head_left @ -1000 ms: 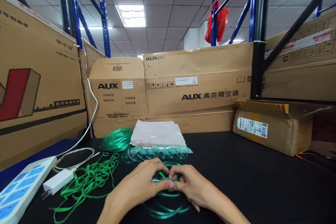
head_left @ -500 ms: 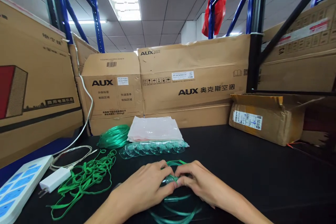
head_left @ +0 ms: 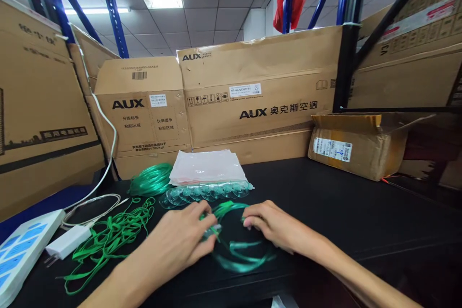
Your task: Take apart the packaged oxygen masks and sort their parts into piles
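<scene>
My left hand [head_left: 180, 233] is closed around a clear, green-tinted plastic piece [head_left: 213, 231], with a bit of green strap at its edge. The fingers hide most of this piece. To its right, my right hand [head_left: 272, 225] is pinched shut. A speck of green shows at its fingertips, too small to name. Loops of thin green tubing [head_left: 249, 263] lie on the black tabletop between and below the hands, partly blurred. A bright green strap [head_left: 224, 206] runs along the top of these loops. Just beyond stands a row of nested clear-green plastic cups [head_left: 205, 192].
White plastic bags [head_left: 205, 166] lie behind the cups, beside a coil of green tubing [head_left: 150, 179]. At left are tangled green straps [head_left: 111, 236], a white charger [head_left: 68, 241] and a power strip [head_left: 29, 250]. An opened carton [head_left: 361, 154] sits at right; large cartons [head_left: 249, 137] line the back.
My hands have drawn apart: the left moved left with the plastic piece, the right slightly up. More of the tubing loops shows between them. The view has tilted down.
</scene>
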A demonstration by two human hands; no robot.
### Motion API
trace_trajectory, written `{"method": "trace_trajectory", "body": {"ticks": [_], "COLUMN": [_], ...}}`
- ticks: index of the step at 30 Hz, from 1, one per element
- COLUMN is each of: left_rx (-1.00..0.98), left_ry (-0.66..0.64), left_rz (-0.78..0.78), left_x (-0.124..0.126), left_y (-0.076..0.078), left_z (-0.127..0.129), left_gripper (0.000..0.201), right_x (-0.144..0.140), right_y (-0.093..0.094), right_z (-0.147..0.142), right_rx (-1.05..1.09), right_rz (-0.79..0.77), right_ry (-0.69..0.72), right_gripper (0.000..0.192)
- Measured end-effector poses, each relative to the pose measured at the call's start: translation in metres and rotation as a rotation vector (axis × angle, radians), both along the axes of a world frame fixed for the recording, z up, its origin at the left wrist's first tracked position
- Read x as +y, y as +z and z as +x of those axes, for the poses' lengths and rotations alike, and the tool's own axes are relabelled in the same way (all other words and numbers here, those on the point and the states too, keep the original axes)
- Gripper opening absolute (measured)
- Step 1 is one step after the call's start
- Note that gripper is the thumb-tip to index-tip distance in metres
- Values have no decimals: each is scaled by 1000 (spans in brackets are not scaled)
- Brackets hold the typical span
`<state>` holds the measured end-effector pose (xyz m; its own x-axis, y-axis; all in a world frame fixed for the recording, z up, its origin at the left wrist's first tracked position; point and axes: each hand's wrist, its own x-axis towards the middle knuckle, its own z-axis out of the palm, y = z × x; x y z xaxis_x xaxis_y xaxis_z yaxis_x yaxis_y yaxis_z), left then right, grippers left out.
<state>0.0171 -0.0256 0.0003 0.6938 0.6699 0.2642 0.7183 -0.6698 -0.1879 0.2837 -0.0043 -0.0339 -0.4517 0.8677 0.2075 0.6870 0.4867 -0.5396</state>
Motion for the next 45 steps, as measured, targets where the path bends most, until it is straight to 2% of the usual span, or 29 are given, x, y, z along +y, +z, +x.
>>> {"method": "trace_trajectory", "body": {"ticks": [3, 5, 7, 10, 12, 14, 18, 21, 26, 33, 37, 45], "left_rx": [-112, -167, -203, -212, -213, -232, -240, -208, -176, -160, -140, -207], "left_ry": [75, 72, 50, 16, -25, -68, -152, -224, -292, -354, -336, -249], "left_rz": [-21, -60, -105, -163, -156, -135, -196, -239, -197, -149, -87, -15], "left_x": [-2, 1, 8, 19, 22, 18, -1, -11, -15, -16, -20, -32], "left_y": [10, 13, 11, 4, 2, 2, 2, -7, -17, -20, -26, -36], "left_z": [-17, -18, -11, 3, 10, 17, 36, 52, 64, 55, 53, 72], "left_gripper": [26, 32, 36, 40, 44, 47, 53, 59, 32, 10, 17, 54], "right_x": [5, 6, 5, 1, -2, -5, -8, -7, -1, 0, 0, -10], "right_y": [2, 3, 4, 6, 9, 12, 17, 20, 23, 20, 19, 28], "right_z": [6, 5, 4, 6, 11, 17, 27, 29, 27, 27, 25, 36], "right_rx": [-32, -56, -82, -82, -37, 19, 40, -26, -45, -74, -91, 6], "right_rz": [2, 5, -1, -135, -237, -266, -202, -113, 102, 124, 140, 149], "right_ry": [-50, -84, -129, -198, -189, -136, -86, -105, -123, -208, -205, -76], "right_gripper": [34, 31, 29, 35, 39, 40, 37, 32, 27, 32, 30, 31]}}
